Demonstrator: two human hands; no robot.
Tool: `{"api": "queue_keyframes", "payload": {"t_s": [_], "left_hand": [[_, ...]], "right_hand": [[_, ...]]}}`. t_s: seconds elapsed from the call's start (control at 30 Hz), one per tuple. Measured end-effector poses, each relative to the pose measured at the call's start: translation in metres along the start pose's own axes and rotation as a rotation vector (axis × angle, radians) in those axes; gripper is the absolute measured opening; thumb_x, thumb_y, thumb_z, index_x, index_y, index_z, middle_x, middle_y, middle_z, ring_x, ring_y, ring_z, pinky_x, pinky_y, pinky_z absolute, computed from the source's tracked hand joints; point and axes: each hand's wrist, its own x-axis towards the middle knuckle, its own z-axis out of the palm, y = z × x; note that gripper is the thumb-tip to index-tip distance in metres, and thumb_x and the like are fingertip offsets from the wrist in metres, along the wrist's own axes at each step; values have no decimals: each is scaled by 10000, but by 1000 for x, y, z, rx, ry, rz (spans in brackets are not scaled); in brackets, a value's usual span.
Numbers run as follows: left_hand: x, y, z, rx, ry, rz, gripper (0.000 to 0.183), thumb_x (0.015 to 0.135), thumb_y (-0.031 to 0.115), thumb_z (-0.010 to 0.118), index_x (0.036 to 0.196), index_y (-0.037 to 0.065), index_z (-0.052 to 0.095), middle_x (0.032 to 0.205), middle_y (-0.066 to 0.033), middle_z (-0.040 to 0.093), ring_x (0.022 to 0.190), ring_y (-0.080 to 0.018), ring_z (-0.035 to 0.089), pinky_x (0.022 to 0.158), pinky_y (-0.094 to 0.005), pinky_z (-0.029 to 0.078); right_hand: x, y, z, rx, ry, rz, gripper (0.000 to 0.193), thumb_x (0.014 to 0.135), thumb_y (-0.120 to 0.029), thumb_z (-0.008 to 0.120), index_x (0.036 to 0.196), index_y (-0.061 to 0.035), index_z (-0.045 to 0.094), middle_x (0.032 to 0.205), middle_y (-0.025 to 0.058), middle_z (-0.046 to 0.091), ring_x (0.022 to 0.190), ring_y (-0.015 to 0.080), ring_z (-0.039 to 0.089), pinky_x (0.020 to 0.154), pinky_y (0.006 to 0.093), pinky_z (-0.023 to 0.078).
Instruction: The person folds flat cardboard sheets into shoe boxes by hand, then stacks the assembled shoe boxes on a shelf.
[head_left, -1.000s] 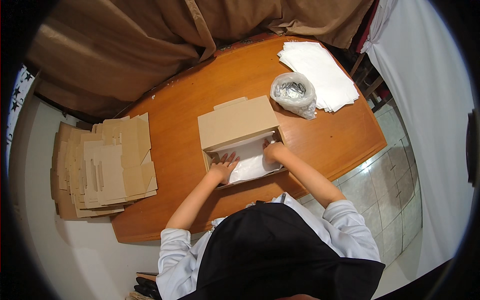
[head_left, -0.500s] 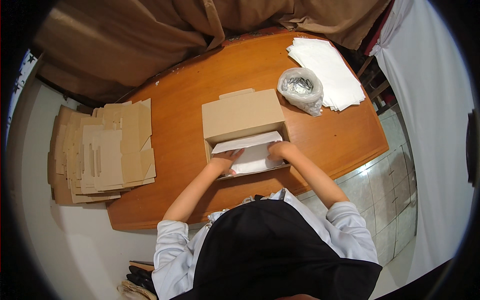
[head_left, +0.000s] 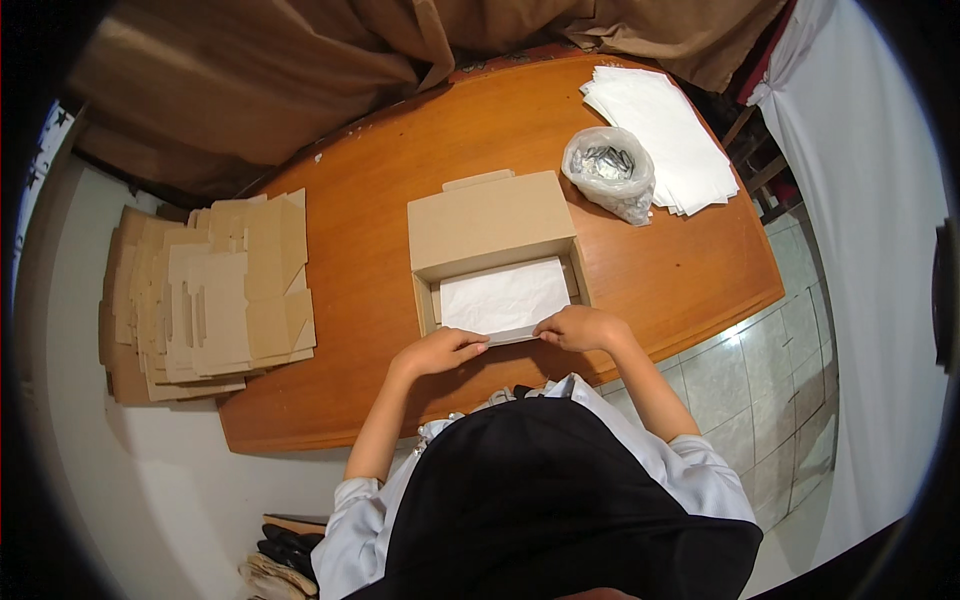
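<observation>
An open brown cardboard box (head_left: pixel 494 227) stands mid-table, its lid folded back on the far side. White paper (head_left: pixel 508 293) lines its inside and reaches up to the near wall. At the left part of that near edge, my left hand (head_left: pixel 443 352) is closed, its fingers pointing inward along the rim. My right hand (head_left: pixel 583 328) grips the same edge further right, fingertips pinched on it. Whether the paper's edge is caught under the fingers too is hard to make out.
Flattened cardboard boxes (head_left: pixel 215 300) are piled at the table's left end. Beyond the box to the right, a clear plastic bag (head_left: pixel 608 170) holds small silvery pieces, beside a stack of white paper sheets (head_left: pixel 665 140). The wooden table (head_left: pixel 360 220) has curved edges.
Both hands have come out of the box to its near edge. The paper's raised far flap now lies flat inside. The view has shifted slightly.
</observation>
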Motion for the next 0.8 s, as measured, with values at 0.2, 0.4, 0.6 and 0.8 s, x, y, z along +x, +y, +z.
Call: {"api": "queue_keyframes", "payload": {"t_s": [0.2, 0.4, 0.6, 0.8], "left_hand": [[6, -19, 10, -2, 24, 40, 357, 930, 293, 464, 1156, 39, 574, 1036, -165, 637, 948, -256, 604, 832, -332, 458], [13, -8, 8, 33, -114, -29, 398, 946, 351, 411, 1222, 96, 541, 1131, -149, 603, 1038, -244, 563, 905, -324, 418], [15, -22, 11, -68, -111, -8, 389, 944, 325, 431, 1189, 50, 555, 1153, -125, 598, 1073, -225, 542, 922, -310, 406], [28, -18, 7, -70, -196, -142, 422, 936, 378, 431, 1191, 67, 557, 1171, -130, 586, 1101, -216, 525, 948, -297, 388]], "right_hand": [[10, 3, -8, 21, -32, 12, 221, 768, -161, 573, 950, -112, 688, 940, 135, 662, 900, 288, 623, 810, 369, 485], [9, -5, -2, -82, 15, 76, 232, 760, -142, 584, 966, -130, 690, 916, 116, 672, 858, 273, 636, 767, 360, 499], [3, -22, -14, -108, 3, 114, 223, 728, -130, 609, 933, -136, 697, 906, 110, 673, 851, 262, 638, 750, 360, 500], [24, -21, -18, -209, 4, 209, 231, 744, -123, 577, 946, -143, 686, 1018, 137, 643, 975, 286, 605, 834, 370, 477]]}}
